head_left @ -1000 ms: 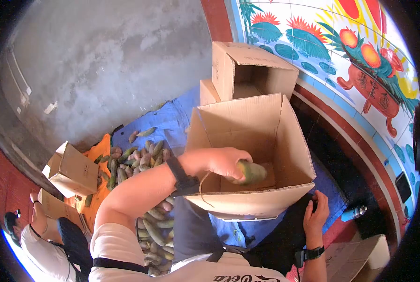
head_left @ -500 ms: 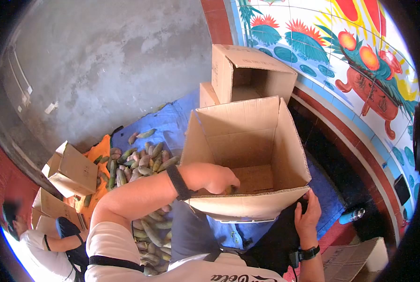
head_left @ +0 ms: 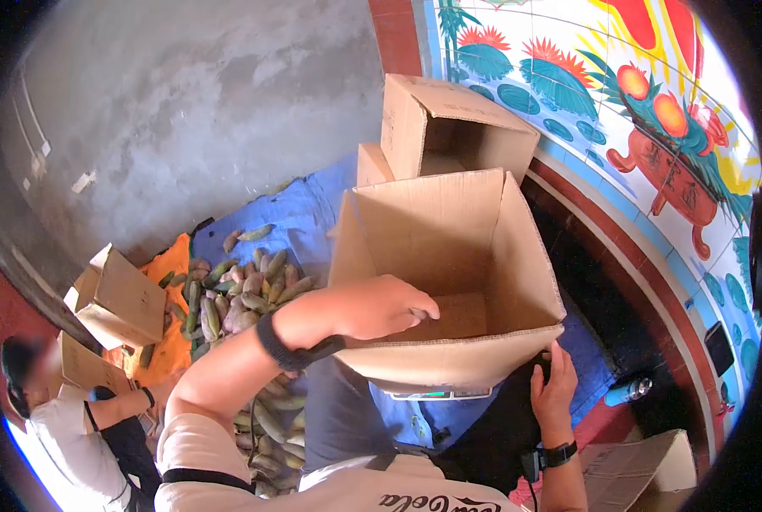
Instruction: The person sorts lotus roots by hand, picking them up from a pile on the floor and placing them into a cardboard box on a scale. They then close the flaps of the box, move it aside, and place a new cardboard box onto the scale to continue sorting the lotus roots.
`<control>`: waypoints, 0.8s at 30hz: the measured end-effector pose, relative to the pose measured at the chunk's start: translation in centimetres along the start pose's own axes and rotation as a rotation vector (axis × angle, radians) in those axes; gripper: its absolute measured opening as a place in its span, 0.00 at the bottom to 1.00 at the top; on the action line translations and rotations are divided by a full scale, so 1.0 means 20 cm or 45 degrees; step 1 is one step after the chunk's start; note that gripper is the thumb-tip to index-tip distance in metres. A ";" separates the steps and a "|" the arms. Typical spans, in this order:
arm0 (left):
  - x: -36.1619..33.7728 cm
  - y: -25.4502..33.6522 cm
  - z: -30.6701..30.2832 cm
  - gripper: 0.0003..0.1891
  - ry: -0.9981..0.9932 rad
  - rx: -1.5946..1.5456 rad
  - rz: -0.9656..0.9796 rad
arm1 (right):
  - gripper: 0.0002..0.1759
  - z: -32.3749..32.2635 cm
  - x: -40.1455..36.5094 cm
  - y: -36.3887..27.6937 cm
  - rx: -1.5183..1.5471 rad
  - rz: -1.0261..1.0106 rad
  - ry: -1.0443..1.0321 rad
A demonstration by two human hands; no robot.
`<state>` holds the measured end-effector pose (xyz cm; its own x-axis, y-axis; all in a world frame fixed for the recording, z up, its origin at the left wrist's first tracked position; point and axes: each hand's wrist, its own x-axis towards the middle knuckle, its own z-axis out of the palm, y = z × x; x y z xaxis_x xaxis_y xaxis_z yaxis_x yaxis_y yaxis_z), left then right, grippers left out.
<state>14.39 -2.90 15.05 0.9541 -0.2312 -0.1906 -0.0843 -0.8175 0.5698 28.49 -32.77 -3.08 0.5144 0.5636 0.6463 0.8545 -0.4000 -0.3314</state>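
Note:
A large open cardboard box (head_left: 449, 363) stands before me on a scale (head_left: 440, 395) with a lit green display. My left hand (head_left: 385, 307) is over the box's near left rim, its fingers loosely bent, with nothing visible in them. The box's near wall hides part of its floor. By the near right corner, my right hand (head_left: 555, 388) is open, its fingers stretched up beside the cardboard. To the left, a pile of long green and brownish cucumber-like vegetables (head_left: 253, 294) lies on a blue sheet (head_left: 312, 205), partly behind my left arm.
Another open box (head_left: 457, 111) sits behind, by the tiled wall. At left are a smaller carton (head_left: 121, 299) on an orange sheet and a seated person (head_left: 82, 427). A blue bottle (head_left: 628, 392) and cardboard (head_left: 641, 469) lie at right.
My left hand has risen from inside the box to its rim; the greenish thing by its fingertips no longer shows. My right hand stays by the corner. The seated person's arm has reached forward.

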 end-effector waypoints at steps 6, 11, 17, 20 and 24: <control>-0.26 0.00 0.13 0.20 0.796 0.234 -0.021 | 0.30 0.02 0.01 -0.02 0.035 0.036 -0.034; -0.40 -0.07 0.35 0.31 1.248 0.103 -0.311 | 0.26 0.02 0.02 -0.02 -0.047 0.058 -0.113; -0.35 -0.15 0.54 0.37 1.357 -0.106 -0.292 | 0.24 0.03 0.04 -0.02 -0.175 -0.036 -0.125; -0.32 -0.16 0.52 0.35 1.391 -0.045 -0.277 | 0.25 0.03 0.04 -0.03 -0.167 -0.022 -0.146; -0.30 -0.15 0.50 0.31 1.384 -0.044 -0.308 | 0.25 0.03 0.04 -0.03 -0.148 0.006 -0.163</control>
<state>6.06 -4.44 6.50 0.6899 0.5311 0.4919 0.1298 -0.7593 0.6377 28.51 -31.64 -2.75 0.5295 0.6459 0.5500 0.8419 -0.4795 -0.2476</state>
